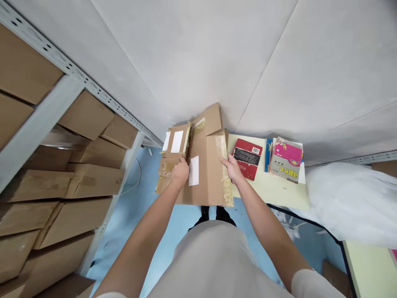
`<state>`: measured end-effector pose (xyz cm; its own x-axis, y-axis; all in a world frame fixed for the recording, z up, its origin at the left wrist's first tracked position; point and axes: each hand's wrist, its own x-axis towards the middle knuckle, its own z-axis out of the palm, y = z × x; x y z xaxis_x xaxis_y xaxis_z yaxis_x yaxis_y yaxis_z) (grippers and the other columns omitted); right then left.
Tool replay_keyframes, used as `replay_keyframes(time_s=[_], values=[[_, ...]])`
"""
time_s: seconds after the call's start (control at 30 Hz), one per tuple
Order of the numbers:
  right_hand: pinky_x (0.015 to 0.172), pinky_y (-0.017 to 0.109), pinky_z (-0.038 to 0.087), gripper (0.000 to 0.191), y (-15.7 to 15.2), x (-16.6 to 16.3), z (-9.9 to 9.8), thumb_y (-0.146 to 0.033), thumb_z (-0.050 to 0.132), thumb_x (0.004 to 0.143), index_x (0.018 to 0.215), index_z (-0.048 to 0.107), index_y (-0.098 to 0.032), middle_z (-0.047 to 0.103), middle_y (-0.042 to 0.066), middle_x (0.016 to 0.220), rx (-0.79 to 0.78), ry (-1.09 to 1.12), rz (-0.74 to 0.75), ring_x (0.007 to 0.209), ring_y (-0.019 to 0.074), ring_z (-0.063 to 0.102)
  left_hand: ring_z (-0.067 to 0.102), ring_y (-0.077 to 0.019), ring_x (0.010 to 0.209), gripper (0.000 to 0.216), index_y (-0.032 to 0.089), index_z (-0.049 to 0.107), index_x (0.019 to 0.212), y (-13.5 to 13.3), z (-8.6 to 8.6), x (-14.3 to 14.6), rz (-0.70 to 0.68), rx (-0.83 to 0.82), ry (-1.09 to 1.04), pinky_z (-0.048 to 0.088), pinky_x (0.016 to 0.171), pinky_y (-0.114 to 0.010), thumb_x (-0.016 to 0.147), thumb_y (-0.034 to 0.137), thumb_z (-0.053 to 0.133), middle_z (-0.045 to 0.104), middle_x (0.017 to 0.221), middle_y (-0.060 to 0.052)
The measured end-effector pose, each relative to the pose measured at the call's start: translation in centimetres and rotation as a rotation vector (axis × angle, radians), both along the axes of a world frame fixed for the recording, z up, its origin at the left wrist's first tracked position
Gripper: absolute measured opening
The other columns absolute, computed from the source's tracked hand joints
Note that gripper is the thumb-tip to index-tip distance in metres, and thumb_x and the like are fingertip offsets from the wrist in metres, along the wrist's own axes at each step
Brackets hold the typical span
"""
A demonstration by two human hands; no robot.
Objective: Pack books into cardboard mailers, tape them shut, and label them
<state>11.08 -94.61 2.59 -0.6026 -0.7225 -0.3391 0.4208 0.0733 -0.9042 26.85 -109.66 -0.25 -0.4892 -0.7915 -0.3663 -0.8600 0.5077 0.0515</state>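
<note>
A large flattened cardboard box [204,149] with a white label and strips of yellowish tape lies before me at the left end of the table. My right hand [232,167] is closed on its taped right edge, thumb on top. At the box's left side, my left hand [181,169] has its fingers curled at the border with a smaller folded carton [173,155], which bears white labels. Its fingertips are partly hidden, but they appear closed on the large box's left part. Just right of my right hand lies a red book [248,159], back cover up.
Several stacked books [287,159] lie farther right on the pale table [279,196]. A large white plastic bag [353,203] bulges beyond them. Left stands a metal shelf [65,103] packed with cardboard boxes [77,219]. A pale wall [198,54] rises behind the table.
</note>
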Motion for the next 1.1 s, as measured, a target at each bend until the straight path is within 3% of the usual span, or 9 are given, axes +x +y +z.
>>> replay_keyframes(time_s=[0.13,0.3,0.5,0.6,0.7,0.8,0.9,1.0,1.1], values=[[0.074,0.035,0.053,0.039,2.0,-1.2,2.4,-0.036,0.068,0.066,0.101,0.061,-0.02,0.074,0.002,0.091,0.015,0.015,0.0,0.084,0.0243,0.069,0.068,-0.0339,0.098,0.055,-0.005,0.033,0.139,0.7,-0.2,-0.2,-0.01,0.003,0.009,0.053,0.081,-0.042,0.085,0.005,0.031,0.067,0.099,-0.028],[0.072,0.036,0.055,0.045,6.9,-2.5,5.7,-0.038,0.073,0.066,0.107,0.061,-0.024,0.074,0.003,0.098,0.061,0.014,-0.068,0.08,0.0232,0.07,0.068,-0.0324,0.1,0.061,-0.001,0.031,0.142,1.4,-1.4,-0.6,-0.023,0.042,0.039,0.053,0.082,-0.039,0.083,0.009,0.042,0.065,0.107,-0.028],[0.076,0.039,0.056,0.047,11.6,-2.2,8.3,-0.042,0.072,0.069,0.111,0.06,-0.026,0.074,0.005,0.096,0.068,0.038,-0.108,0.087,0.0252,0.071,0.052,-0.034,0.124,0.059,0.009,0.037,0.142,3.3,-3.8,-0.6,-0.114,0.119,0.15,0.046,0.096,-0.044,0.089,0.032,0.048,0.051,0.134,-0.026],[0.078,0.041,0.056,0.046,12.8,-1.7,9.0,-0.045,0.07,0.072,0.113,0.06,-0.026,0.074,0.006,0.099,0.067,0.104,-0.141,0.09,0.0263,0.071,0.035,-0.0313,0.139,0.056,0.013,0.045,0.138,5.0,-4.3,-0.3,-0.028,0.345,0.472,0.034,0.108,-0.047,0.09,0.043,0.047,0.042,0.146,-0.021],[0.08,0.042,0.056,0.049,14.2,-1.2,9.4,-0.047,0.068,0.072,0.115,0.061,-0.025,0.073,0.007,0.101,0.064,0.164,-0.202,0.091,0.0272,0.071,0.049,-0.029,0.13,0.055,0.015,0.059,0.123,6.7,-4.0,-0.3,0.156,0.69,0.781,0.039,0.105,-0.045,0.089,0.055,0.045,0.057,0.134,-0.018],[0.08,0.041,0.056,0.048,16.2,-0.9,9.3,-0.048,0.067,0.073,0.115,0.062,-0.026,0.073,0.006,0.101,0.066,0.205,-0.256,0.089,0.0268,0.071,0.066,-0.0278,0.104,0.06,0.015,0.067,0.104,7.3,-3.0,-0.1,0.286,0.837,0.994,0.05,0.09,-0.042,0.084,0.067,0.043,0.072,0.105,-0.016],[0.075,0.041,0.056,0.045,18.7,-1.1,8.4,-0.05,0.068,0.073,0.111,0.063,-0.025,0.072,0.007,0.097,0.135,0.262,-0.254,0.085,0.0263,0.07,0.068,-0.0253,0.088,0.064,0.014,0.064,0.098,5.9,-1.1,1.0,0.368,0.859,1.179,0.053,0.08,-0.039,0.073,0.072,0.053,0.073,0.092,-0.012],[0.074,0.042,0.055,0.051,20.9,-1.6,7.4,-0.051,0.073,0.068,0.109,0.064,-0.022,0.069,0.01,0.103,0.334,0.436,-0.259,0.09,0.0275,0.067,0.067,-0.0215,0.086,0.059,0.015,0.062,0.097,3.4,2.1,2.8,0.343,0.789,1.248,0.051,0.076,-0.033,0.067,0.066,0.063,0.071,0.093,-0.008],[0.081,0.047,0.053,0.073,22.2,-1.2,8.5,-0.052,0.073,0.068,0.131,0.051,-0.023,0.053,0.015,0.131,0.489,0.778,-0.455,0.11,0.0307,0.058,0.064,-0.0182,0.079,0.047,0.015,0.063,0.093,1.7,6.2,4.2,0.16,0.726,1.269,0.049,0.072,-0.029,0.069,0.055,0.068,0.07,0.086,-0.005]])
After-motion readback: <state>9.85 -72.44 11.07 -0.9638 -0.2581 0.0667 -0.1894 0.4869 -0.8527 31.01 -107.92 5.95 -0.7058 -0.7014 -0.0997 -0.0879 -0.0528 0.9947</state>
